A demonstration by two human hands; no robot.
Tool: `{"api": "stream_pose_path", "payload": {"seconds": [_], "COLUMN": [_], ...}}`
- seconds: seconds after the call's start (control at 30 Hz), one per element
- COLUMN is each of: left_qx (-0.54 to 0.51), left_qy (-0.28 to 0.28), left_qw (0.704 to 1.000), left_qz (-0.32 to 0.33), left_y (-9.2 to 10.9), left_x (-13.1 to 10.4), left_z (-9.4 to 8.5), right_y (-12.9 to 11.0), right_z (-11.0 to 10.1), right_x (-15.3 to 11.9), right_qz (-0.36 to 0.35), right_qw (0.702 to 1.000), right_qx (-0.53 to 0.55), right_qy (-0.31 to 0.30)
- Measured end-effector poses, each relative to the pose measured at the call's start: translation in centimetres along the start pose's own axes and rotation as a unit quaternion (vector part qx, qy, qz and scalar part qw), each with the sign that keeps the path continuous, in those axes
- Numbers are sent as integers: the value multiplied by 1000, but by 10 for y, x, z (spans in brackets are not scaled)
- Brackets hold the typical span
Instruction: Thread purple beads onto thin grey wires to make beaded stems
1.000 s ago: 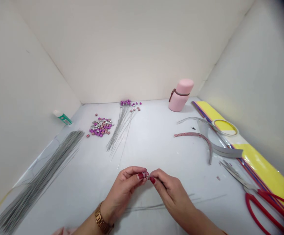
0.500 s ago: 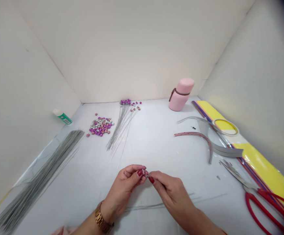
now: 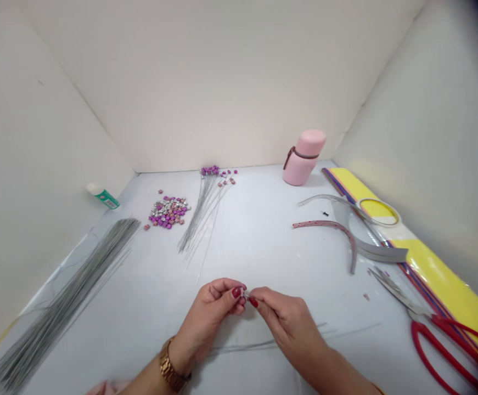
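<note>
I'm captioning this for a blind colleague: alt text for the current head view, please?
A left hand and right hand pinch a tiny, partly hidden object above a white table. Beyond are purple, pink and silver star-like pieces and a pink bottle; a grey wire bundle lies left, red-handled scissors right.

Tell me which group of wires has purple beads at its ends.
The fanned-out wires near the back wall: purple beads cluster at their far ends. The thick bundle at left and the loose wires at lower middle show none.
</note>
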State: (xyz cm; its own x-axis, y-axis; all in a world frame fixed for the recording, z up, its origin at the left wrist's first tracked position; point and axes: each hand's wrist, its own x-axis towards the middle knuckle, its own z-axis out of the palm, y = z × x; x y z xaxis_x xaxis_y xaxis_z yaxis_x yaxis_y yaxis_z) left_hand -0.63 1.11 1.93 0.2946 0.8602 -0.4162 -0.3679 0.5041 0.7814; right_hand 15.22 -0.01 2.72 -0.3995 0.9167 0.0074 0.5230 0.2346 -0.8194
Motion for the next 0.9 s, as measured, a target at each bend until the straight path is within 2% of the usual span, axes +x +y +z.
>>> {"api": "stream_pose_path", "payload": {"seconds": [0.17,0.5,0.57,0.67,0.77,0.83,0.9], "left_qx": [54,158,160,159,172,182,189], "left_qy": [8,36,33,20,11,11,14], "left_qw": [998,986,986,986,984,982,980], "left_qz": [12,37,41,49,53,52,53], "left_y": [2,1,0,1,2,2,1], "left_x": [0,1,1,1,1,0,0], "left_z": [-1,-6,-6,-7,-6,-6,-7], "right_y": [-2,4,3,0,-1,2,5], "right_z": [-3,2,3,3,3,5,8], "right_x": [1,-2,-2,0,2,2,1], "right_qz": [-23,-70,-62,-8,57,54,6], "right_qw": [999,980,987,1000,988,991,999], "right_qx": [-26,-188,-146,20,143,125,27], "right_qy": [-14,-11,-11,-16,-16,-16,-15]}}
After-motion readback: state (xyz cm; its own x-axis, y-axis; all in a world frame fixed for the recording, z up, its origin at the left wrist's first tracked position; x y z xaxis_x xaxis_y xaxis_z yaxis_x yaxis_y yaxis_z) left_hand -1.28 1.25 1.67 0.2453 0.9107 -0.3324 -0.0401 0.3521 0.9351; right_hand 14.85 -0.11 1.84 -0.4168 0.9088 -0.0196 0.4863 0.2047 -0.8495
